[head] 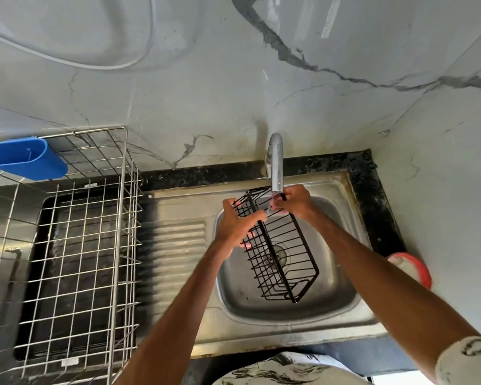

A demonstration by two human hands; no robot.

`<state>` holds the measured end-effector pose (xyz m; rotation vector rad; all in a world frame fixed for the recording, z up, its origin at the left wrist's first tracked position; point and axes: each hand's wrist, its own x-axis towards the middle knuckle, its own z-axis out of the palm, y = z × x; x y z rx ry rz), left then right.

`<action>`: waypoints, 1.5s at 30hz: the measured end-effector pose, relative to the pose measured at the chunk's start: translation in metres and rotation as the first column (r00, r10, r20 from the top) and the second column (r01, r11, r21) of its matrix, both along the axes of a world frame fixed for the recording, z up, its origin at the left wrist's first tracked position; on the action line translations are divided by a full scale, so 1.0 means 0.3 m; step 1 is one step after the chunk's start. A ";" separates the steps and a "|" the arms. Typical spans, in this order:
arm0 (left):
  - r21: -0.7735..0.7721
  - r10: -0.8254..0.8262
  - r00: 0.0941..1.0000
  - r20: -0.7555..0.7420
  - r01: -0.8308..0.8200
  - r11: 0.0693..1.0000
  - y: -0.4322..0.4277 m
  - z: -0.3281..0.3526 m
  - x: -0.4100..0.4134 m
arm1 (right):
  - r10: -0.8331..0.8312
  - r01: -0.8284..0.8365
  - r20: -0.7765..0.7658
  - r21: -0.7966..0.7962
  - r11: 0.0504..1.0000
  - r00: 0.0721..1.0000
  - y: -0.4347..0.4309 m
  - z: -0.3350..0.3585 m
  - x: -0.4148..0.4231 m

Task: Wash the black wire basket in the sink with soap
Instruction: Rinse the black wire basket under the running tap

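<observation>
The black wire basket (285,259) hangs tilted on its side over the steel sink (342,298), its far end just under the chrome tap (276,162). My left hand (235,222) grips the basket's left rim, fingers curled through the wires. My right hand (295,201) holds the top far rim right below the tap's spout. I cannot tell if water is running. The drain shows through the basket's wires.
A steel wire dish rack (75,245) stands on the left with a blue plastic cup holder (25,158) hung on its back edge. A red-rimmed round thing (413,268) sits on the black counter at the right. Marble wall rises behind.
</observation>
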<state>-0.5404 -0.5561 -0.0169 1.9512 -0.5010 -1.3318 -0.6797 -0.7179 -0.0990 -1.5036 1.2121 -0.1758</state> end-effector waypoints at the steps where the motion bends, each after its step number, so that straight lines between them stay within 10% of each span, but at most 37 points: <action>1: -0.007 -0.003 1.000 0.010 0.003 1.000 -0.001 -0.001 -0.001 | -0.013 0.012 0.032 0.044 0.999 0.999 -0.012 0.008 0.018; 17: -0.046 0.215 0.973 0.079 -0.212 0.976 0.005 -0.003 0.028 | 0.101 -0.107 0.041 0.192 0.975 0.994 0.100 -0.089 -0.075; 25: -0.104 0.137 0.969 0.206 -0.118 0.988 -0.026 0.005 0.030 | 0.039 -0.040 -0.011 -0.144 0.989 0.999 -0.036 0.038 0.094; 34: -0.170 0.203 0.942 0.265 -0.162 0.972 0.000 0.010 0.066 | 0.058 -0.059 0.023 0.050 0.997 0.998 0.097 -0.086 -0.086; 45: -0.193 0.177 0.938 0.298 -0.123 0.973 0.005 0.042 0.057 | 0.100 -0.093 0.092 -0.077 0.993 0.991 0.052 0.034 0.064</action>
